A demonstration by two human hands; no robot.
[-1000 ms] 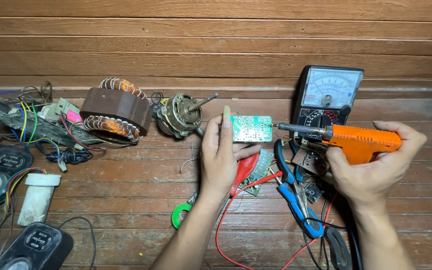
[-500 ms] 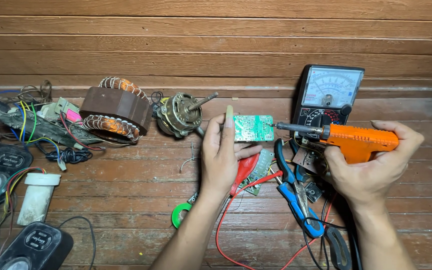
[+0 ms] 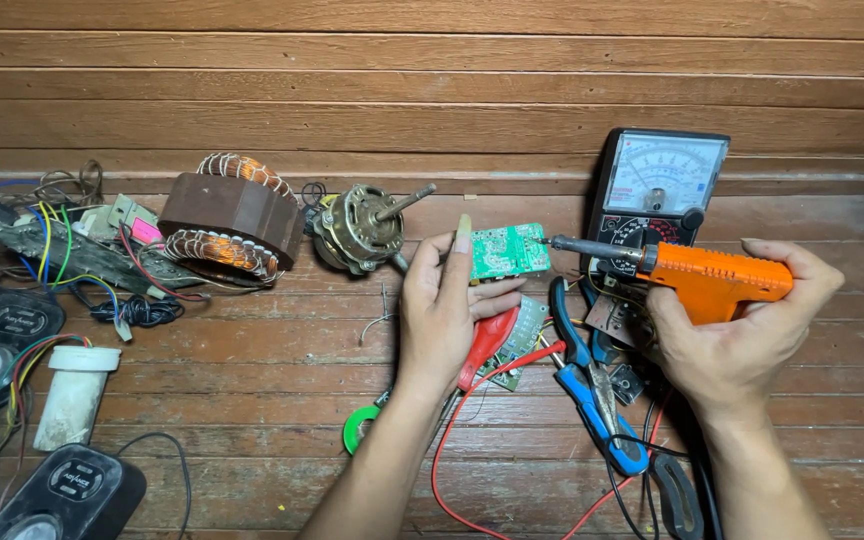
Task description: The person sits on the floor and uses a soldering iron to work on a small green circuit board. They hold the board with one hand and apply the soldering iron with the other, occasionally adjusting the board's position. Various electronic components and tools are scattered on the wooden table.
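The left hand (image 3: pixel 442 320) comes up from the bottom edge, forearm angled in, its fingers pinching a small green circuit board (image 3: pixel 509 250) by its left edge, forefinger upright along it; the board is held up off the wooden floor (image 3: pixel 252 400). The right hand (image 3: pixel 737 335) is wrapped tight around the grip of an orange pistol-shaped soldering iron (image 3: pixel 707 280), its dark metal tip level and meeting the board's right edge.

Just behind the iron stands a black analogue meter (image 3: pixel 664 190) with a pale dial face and a round selector knob. Under the hands lie blue-handled pliers (image 3: pixel 592 385), red lead wire (image 3: pixel 472 440) and a second green board (image 3: pixel 520 335). To the left sit a brown stator (image 3: pixel 232 220) wound with bare copper coils, a brassy motor (image 3: pixel 357 230) with a steel shaft, a tangle of coloured wires (image 3: pixel 42 250), a white plastic tube (image 3: pixel 72 395) and black rounded speaker cases (image 3: pixel 62 495). The planks are worn, reddish and grooved.
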